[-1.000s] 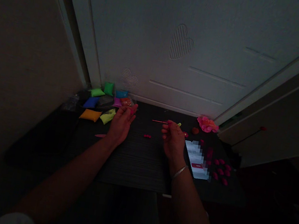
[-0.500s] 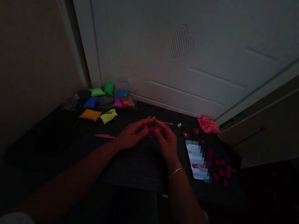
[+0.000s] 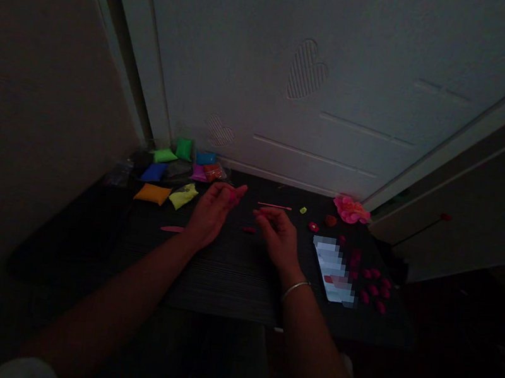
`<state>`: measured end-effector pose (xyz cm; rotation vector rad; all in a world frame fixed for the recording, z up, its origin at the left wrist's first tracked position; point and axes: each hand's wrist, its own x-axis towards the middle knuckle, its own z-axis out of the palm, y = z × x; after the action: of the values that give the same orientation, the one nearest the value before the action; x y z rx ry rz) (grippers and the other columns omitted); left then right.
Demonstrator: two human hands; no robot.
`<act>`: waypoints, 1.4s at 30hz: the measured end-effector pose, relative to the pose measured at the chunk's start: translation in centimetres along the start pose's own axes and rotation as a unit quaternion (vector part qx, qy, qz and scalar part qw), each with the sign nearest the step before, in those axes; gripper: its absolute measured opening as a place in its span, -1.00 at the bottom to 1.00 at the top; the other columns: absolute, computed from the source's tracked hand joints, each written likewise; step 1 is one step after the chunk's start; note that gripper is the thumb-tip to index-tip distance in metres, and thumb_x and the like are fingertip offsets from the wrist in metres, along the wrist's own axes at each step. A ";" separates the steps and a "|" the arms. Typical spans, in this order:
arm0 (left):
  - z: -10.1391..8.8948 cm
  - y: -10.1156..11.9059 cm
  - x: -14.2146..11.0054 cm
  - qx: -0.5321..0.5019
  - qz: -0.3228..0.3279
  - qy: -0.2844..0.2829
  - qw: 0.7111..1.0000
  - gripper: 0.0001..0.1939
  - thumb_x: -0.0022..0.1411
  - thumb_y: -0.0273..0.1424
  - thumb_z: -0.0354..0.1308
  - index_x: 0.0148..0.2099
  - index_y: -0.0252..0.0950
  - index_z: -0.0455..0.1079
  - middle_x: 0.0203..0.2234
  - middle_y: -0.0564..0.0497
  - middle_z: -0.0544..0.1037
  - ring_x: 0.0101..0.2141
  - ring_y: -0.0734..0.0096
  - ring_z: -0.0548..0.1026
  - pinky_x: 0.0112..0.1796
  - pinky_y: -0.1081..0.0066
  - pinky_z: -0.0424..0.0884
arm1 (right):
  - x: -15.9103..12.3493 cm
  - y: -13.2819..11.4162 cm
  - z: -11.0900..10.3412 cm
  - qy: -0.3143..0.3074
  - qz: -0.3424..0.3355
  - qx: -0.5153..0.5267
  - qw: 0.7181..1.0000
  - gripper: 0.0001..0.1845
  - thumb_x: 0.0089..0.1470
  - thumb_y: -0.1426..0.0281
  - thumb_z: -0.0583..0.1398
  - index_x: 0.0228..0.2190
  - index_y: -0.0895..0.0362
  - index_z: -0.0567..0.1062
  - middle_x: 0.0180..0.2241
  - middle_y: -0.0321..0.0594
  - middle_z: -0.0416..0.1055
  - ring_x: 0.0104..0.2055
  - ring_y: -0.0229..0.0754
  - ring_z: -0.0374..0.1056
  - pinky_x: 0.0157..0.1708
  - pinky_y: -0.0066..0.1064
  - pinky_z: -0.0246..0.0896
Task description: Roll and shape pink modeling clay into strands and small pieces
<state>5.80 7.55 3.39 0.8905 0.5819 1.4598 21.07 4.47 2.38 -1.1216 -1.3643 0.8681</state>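
Note:
My left hand (image 3: 211,214) is closed around a lump of pink modelling clay (image 3: 231,193), its thumb against the clay and its fingertips pointing right. A short way to the right, my right hand (image 3: 279,238) pinches a small pink bit of clay between thumb and fingers, mostly covered by them. Between the hands, a dark pink clay roll (image 3: 249,230) lies on the dark table (image 3: 228,281). Behind my right hand is a thin pink modelling tool (image 3: 275,206). A pink clay knife (image 3: 172,229) lies left of my left wrist, partly covered by it.
Colourful clay packets, among them an orange one (image 3: 152,194) and a yellow one (image 3: 183,196), lie at the back left. To the right are a lit phone (image 3: 333,271), several dark pink clay pieces (image 3: 373,290), a pink flower (image 3: 351,210) and a brown ball (image 3: 330,221). A white panel (image 3: 259,88) stands behind.
My hands have moved apart, the left one going left with pink clay and the right one staying near its place. The clay roll on the table now shows between them.

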 end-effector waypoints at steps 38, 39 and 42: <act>-0.4 0.5 -0.3 0.073 -0.152 -0.037 0.985 -0.75 -0.03 -0.30 0.23 -0.30 -0.36 0.45 -0.50 0.07 0.33 -0.70 0.80 0.08 -0.74 0.64 -0.09 | 0.3 -0.3 0.1 0.054 -0.035 0.019 0.998 -0.75 0.07 0.24 0.06 -0.29 0.09 0.43 -0.24 -0.21 0.47 -0.16 -0.21 0.36 -0.14 -0.30 0.21; -0.4 0.5 -0.3 0.075 -0.153 -0.037 0.985 -0.74 -0.03 -0.30 0.23 -0.30 -0.36 0.44 -0.51 0.07 0.33 -0.70 0.80 0.07 -0.74 0.64 -0.10 | 0.3 -0.3 0.1 0.059 -0.029 0.011 0.998 -0.75 0.06 0.22 0.07 -0.33 0.10 0.44 -0.29 -0.22 0.49 -0.20 -0.20 0.38 -0.16 -0.30 0.22; -0.4 0.4 -0.3 0.080 -0.156 -0.037 0.984 -0.74 -0.02 -0.29 0.23 -0.30 -0.36 0.44 -0.51 0.08 0.32 -0.71 0.81 0.06 -0.74 0.64 -0.10 | 0.2 -0.4 -0.2 0.086 -0.006 -0.020 0.996 -0.75 -0.01 0.19 0.12 -0.48 0.11 0.45 -0.53 -0.29 0.47 -0.38 -0.21 0.39 -0.26 -0.33 0.25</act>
<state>5.18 7.30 3.44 0.9277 0.7545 1.1041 21.18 4.56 2.81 -1.1902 -1.2498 0.7223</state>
